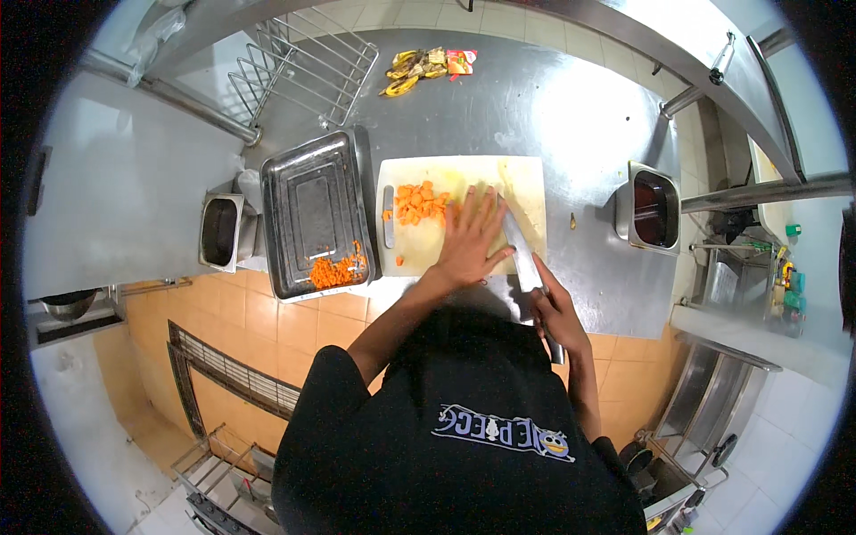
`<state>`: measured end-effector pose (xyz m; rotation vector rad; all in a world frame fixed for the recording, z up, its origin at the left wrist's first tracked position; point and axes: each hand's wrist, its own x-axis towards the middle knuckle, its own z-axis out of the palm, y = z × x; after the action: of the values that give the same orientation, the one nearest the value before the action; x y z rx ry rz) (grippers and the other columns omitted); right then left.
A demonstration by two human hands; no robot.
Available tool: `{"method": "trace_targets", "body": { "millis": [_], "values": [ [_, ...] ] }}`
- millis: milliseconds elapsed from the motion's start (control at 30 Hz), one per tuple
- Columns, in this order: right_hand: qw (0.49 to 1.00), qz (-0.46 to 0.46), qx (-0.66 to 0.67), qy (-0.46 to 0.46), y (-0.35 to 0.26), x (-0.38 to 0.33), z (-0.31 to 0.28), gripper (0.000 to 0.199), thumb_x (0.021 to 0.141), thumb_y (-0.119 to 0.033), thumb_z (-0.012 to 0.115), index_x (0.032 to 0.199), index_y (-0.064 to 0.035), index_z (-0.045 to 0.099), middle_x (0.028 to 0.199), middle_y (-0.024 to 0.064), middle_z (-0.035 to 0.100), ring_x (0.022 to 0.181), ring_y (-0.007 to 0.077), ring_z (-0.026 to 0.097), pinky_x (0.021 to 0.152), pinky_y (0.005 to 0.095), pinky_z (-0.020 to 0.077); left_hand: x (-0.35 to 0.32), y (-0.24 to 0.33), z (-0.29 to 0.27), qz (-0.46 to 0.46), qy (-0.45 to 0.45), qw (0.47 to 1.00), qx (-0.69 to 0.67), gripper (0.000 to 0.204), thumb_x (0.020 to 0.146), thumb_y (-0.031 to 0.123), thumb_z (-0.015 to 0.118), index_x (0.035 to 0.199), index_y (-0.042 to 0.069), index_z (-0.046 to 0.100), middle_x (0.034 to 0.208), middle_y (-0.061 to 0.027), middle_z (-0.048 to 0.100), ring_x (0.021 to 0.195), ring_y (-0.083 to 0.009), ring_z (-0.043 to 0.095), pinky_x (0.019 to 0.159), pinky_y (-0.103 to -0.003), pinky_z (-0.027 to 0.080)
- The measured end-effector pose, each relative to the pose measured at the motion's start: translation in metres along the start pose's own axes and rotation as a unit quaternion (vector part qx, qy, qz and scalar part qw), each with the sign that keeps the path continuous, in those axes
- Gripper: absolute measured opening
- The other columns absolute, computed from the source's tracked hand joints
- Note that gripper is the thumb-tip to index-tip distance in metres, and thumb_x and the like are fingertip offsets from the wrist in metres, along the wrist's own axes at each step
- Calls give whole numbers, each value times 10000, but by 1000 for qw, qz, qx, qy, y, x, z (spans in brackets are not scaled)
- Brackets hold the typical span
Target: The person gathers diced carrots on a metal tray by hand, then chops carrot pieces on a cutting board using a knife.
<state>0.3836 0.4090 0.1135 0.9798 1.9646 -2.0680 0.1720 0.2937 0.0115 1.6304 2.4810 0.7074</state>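
Observation:
A white cutting board (415, 254) lies on the steel table before me, with a heap of diced carrot (415, 203) on its left half. My left hand (473, 239) is spread over the middle of the board, its fingers stretched out beside the carrot pieces; whether it presses on anything beneath is hidden. In my right hand (557, 312) is a large kitchen knife (521, 250), gripped by its handle. Its blade slants across the board's right side, tip pointing away from me, just right of my left hand.
Left of the board, a dark metal tray (314, 201) carries chopped carrot (334, 270) at its near end. Steel containers (220, 232) stand at the far left and right (654, 207). Banana peels (410, 71) and a red packet (461, 61) lie behind, near a wire rack (308, 67).

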Motion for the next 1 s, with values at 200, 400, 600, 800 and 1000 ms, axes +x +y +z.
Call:
{"method": "trace_targets", "body": {
  "millis": [200, 400, 600, 800, 1000],
  "values": [
    [985, -80, -122, 88, 28, -4, -20, 691, 1063, -69, 514, 1706, -206, 300, 771, 118, 666, 586, 191, 584, 627, 379, 548, 17, -13, -13, -22, 47, 998, 42, 820, 1056, 589, 514, 1645, 36, 374, 1758, -182, 234, 1633, -457, 100, 1218, -750, 93],
    [957, -13, -243, 156, 29, 3, -6, 765, 1011, -28, 532, 1700, -260, 293, 846, 295, 716, 790, 439, 733, 772, 477, 566, 60, -24, -6, 36, 44, 998, 16, 670, 1068, 425, 564, 1589, 19, 448, 1706, -149, 371, 1618, -378, 229, 1255, -632, 198],
    [979, -82, -170, 73, 40, -1, -9, 789, 1006, 16, 491, 1713, -273, 296, 892, 127, 702, 641, 156, 572, 630, 331, 510, 78, -38, 14, 64, 11, 997, 52, 606, 1078, 407, 551, 1534, 9, 518, 1669, -136, 440, 1604, -346, 284, 1265, -621, 218],
    [987, -5, -122, 104, 28, -9, -12, 752, 1009, 11, 507, 1696, -236, 328, 1301, 275, 724, 950, 246, 707, 930, 394, 567, 37, -30, -5, 89, -16, 995, 40, 534, 1080, 367, 553, 1513, 56, 555, 1610, -101, 527, 1576, -310, 350, 1268, -620, 218],
    [993, -22, -106, 53, 29, -6, -17, 724, 1039, -33, 544, 1700, -223, 317, 1263, 201, 760, 883, 187, 666, 877, 361, 577, 6, -32, -12, 81, 52, 995, 39, 331, 1017, 216, 657, 1328, 133, 732, 1279, -80, 763, 1453, -258, 531, 1247, -601, 263]
  ]
}}
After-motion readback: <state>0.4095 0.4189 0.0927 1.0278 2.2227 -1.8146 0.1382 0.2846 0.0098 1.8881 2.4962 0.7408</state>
